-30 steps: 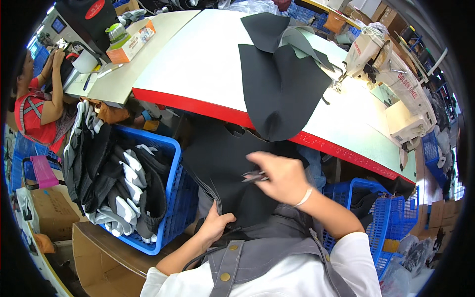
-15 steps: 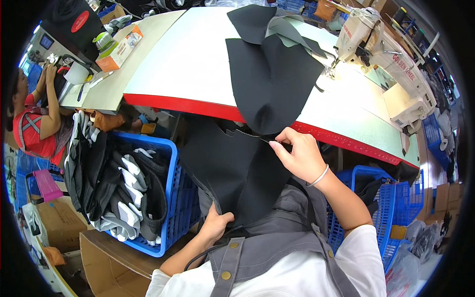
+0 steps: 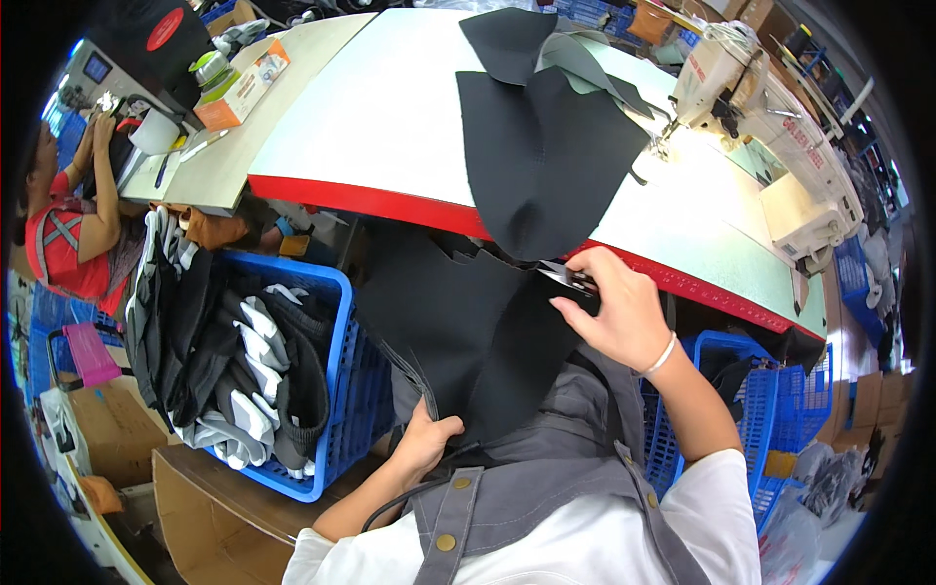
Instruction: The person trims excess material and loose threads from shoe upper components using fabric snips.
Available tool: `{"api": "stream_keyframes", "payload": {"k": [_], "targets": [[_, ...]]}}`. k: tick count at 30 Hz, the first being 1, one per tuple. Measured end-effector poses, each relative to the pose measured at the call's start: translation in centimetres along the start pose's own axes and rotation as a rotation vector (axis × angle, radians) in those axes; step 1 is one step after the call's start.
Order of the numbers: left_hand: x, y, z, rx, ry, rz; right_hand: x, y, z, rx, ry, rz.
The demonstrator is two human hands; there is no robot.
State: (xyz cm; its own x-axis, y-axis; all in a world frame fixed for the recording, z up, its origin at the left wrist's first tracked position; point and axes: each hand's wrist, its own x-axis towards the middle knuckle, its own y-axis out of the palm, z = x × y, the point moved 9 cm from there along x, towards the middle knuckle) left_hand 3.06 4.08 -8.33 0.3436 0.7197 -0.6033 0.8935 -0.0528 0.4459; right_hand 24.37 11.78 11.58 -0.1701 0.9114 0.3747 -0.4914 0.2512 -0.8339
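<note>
Black fabric (image 3: 468, 322) pinched, right fingers (image 3: 575, 312) above, left fingers (image 3: 429, 429) below

You're in a garment sewing workshop: industrial sewing machine (image 3: 770, 107) far right on a long white, red-edged worktable (image 3: 390, 117), blue plastic crates (image 3: 331, 390) of cut fabric pcs near left, another worker (image 3: 68, 224) at a bench far left.

Two blue baskets (image 3: 336, 322) (image 3: 751, 390), one sewing machine (image 3: 770, 127), two hands (image 3: 429, 444) (image 3: 619, 312).
</note>
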Motion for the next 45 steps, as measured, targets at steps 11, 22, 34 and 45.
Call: {"api": "stream_keyframes", "payload": {"k": [11,22,34,45], "targets": [[-0.7,2.5,-0.6,-0.074,-0.065,0.192,3.6,1.8,3.6,-0.392,-0.627,-0.265],[-0.2,2.9,0.2,-0.061,0.021,0.425,-8.0,7.4,10.3,0.135,-0.537,0.079],[0.2,0.5,0.2,-0.079,0.018,0.06,-2.3,1.6,3.6,0.393,0.071,0.108],[0.0,0.7,0.5,-0.048,-0.069,0.062,-1.9,2.6,-7.0,0.627,0.516,0.297]]}}
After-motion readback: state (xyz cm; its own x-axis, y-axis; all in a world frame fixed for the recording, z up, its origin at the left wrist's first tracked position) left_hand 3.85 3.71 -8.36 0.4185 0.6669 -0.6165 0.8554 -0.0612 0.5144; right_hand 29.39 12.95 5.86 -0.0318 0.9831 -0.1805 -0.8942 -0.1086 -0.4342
